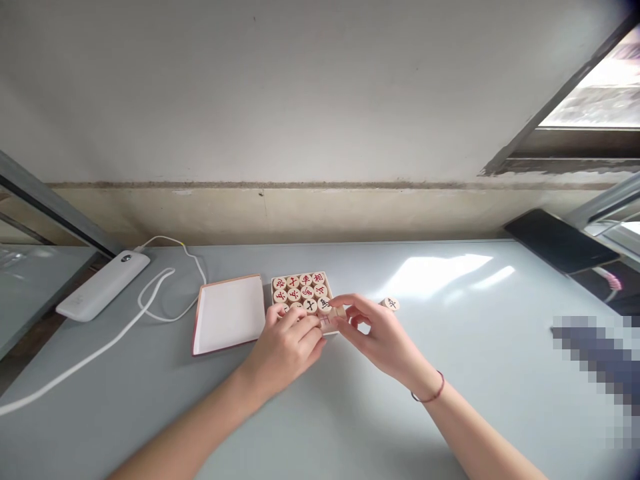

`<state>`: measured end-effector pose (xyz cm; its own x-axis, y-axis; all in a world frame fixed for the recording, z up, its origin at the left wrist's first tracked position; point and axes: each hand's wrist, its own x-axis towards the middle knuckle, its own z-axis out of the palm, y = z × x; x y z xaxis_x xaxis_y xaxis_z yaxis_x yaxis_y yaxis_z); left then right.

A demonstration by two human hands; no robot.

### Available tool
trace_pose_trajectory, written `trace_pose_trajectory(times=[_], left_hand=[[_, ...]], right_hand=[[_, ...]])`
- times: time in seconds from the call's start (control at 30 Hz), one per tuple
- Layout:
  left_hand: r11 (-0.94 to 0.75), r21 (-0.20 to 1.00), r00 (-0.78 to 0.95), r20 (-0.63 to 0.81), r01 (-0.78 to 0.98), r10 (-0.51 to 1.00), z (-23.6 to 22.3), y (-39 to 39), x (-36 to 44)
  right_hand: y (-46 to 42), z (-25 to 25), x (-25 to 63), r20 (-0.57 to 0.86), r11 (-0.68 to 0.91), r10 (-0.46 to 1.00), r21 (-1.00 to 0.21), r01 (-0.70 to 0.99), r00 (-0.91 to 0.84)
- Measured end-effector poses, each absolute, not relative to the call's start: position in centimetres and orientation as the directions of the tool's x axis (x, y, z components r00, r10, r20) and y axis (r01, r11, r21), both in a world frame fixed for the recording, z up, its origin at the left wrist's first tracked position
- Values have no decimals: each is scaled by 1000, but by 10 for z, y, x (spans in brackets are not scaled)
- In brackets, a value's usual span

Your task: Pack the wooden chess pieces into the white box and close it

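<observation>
Box [327,280]: on the table [425,387], lid off, faces of the pieces up; near part covered by the left hand.
Red pieces [293,293]: in the box, two far rows, four per row.
Black pieces [310,305]: in the box, next row nearer; left end of that row partly under fingers.
Box floor: bare patch shows at near right corner; rest of the near end hidden.
Right hand [377,333]: at box's right side, thumb and index pinching one piece.
Held piece [341,312]: edge-on, over box's right rim; marking not readable.
Left hand [290,340]: over box's near side, fingers bent down on it; can't tell if they grip a piece.
Loose piece [391,304]: right of box, well apart, black mark up.
Lid [230,313]: just left of box, white inside up, reddish edge.
Bracelet [429,393]: right wrist, near and right of box.
Cable [100,353]: white, loops left of box, past the lid.
Power bank [103,285]: white, far left of box, cable at its far end.
Phone [563,239]: dark, far right of box.
Wall [300,100]: behind box.
</observation>
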<state>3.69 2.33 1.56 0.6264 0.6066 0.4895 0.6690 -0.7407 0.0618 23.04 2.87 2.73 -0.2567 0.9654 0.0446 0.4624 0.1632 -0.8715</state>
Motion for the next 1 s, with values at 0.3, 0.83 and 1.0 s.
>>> trace_pose_trajectory(times=[0.3, 0.83, 1.0], left_hand=[[-710, 101, 585, 493, 697, 644, 19, 24, 30], [-689, 162, 569, 449, 706, 689, 19, 26, 22], [-700, 118, 585, 462, 704, 667, 16, 25, 22]], right_hand=[[25, 28, 228, 206, 361, 915, -802, 476, -348], [21, 12, 211, 413, 647, 757, -363, 671, -507], [37, 26, 242, 432, 621, 760, -264, 738, -485]])
